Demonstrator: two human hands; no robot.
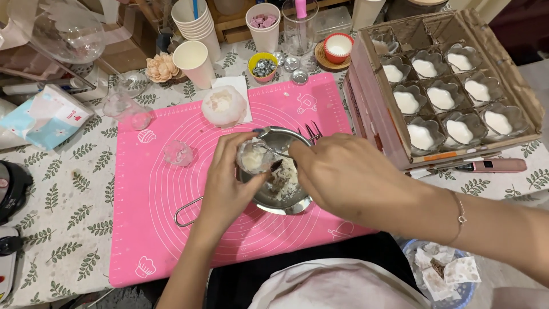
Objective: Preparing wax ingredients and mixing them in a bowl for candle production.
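Over a pink silicone mat (pixel 171 229), the left hand (pixel 229 186) grips a small glass cup (pixel 254 157) tilted above a steel pouring pot (pixel 283 194), fingers wrapped around it. The right hand (pixel 343 177) closes on a slim metal tool (pixel 274 150) scraping inside. Hard scraping could slip the cup or scatter wax onto the mat.

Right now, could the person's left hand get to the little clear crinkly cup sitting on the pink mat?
Probably not right away. The left hand is busy holding a small glass jar over the metal pan. The little clear crinkly cup sits close by on the pink mat, with nothing between.
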